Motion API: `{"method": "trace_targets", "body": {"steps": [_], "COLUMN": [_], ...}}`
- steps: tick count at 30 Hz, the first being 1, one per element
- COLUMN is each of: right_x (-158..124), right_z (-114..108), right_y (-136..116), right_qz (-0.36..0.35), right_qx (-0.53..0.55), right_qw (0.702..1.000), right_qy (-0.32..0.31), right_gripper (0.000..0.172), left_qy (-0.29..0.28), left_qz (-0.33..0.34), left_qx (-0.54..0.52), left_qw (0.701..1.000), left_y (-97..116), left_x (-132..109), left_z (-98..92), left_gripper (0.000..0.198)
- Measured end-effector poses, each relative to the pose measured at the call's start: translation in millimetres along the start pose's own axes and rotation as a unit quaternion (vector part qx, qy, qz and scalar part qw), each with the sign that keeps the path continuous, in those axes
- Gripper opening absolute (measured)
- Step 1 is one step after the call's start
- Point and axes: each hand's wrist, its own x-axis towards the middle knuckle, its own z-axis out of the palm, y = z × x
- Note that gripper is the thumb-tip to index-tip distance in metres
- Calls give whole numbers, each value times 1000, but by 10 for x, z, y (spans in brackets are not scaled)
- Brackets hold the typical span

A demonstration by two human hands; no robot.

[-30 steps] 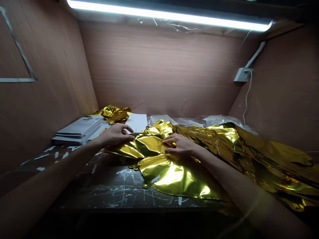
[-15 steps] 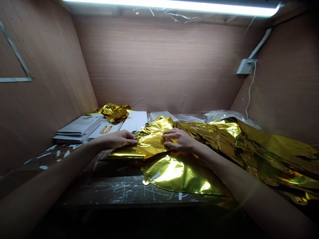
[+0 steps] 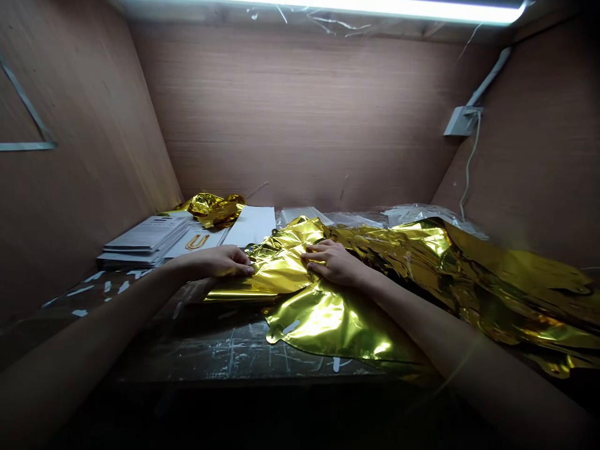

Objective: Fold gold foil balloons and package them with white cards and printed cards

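A flat, shiny gold foil balloon [image 3: 281, 269] lies creased and partly folded on the worktop in front of me. My left hand [image 3: 225, 259] pinches its left edge between thumb and fingers. Spread fingers of my right hand [image 3: 336, 262] press flat on the foil, to the right of the fold. Toward me, a smooth gold foil flap [image 3: 335, 322] with a small tab spreads below my right hand; I cannot tell whether it belongs to the same balloon. A heap of gold foil balloons [image 3: 422, 269] stretches away to the right, beyond my right forearm.
Stacked printed cards [image 3: 143, 237] stand at the left, beside a card with an orange U [image 3: 197, 241] and a white sheet [image 3: 250, 226]. Crumpled gold foil [image 3: 213, 209] lies behind them. Clear plastic bags [image 3: 426, 217] line the back. Wooden walls enclose the worktop [image 3: 225, 356].
Both hands have barely moved and keep their places on the foil. The foil between and below them looks slightly shifted and smoother. The whole view has tilted a little.
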Motion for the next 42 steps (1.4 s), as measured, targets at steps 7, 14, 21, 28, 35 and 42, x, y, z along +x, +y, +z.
{"method": "trace_targets", "body": {"steps": [7, 14, 21, 28, 35, 42], "right_x": [-2, -5, -4, -63, -142, -105], "right_z": [-8, -34, -46, -159, -265, -225], "right_y": [-11, -19, 24, -42, -56, 61], "right_qz": [20, 26, 15, 15, 38, 43], "right_qx": [-16, 28, 66, 71, 153, 196], "right_qw": [999, 996, 991, 997, 987, 978], "right_qy": [20, 77, 118, 5, -18, 56], "right_gripper": [42, 41, 38, 63, 91, 46], "left_qy": [-1, -48, -84, -142, -159, -78], "left_qz": [11, 18, 42, 61, 42, 12], "left_qx": [-3, -39, 6, 35, 30, 49], "left_qw": [1000, 998, 996, 987, 986, 996], "left_y": [56, 45, -138, -5, -17, -82], "left_x": [-23, -89, -122, -240, -276, -236], "left_z": [18, -116, -341, -340, -366, -374], "left_gripper": [52, 45, 38, 43, 45, 41]}}
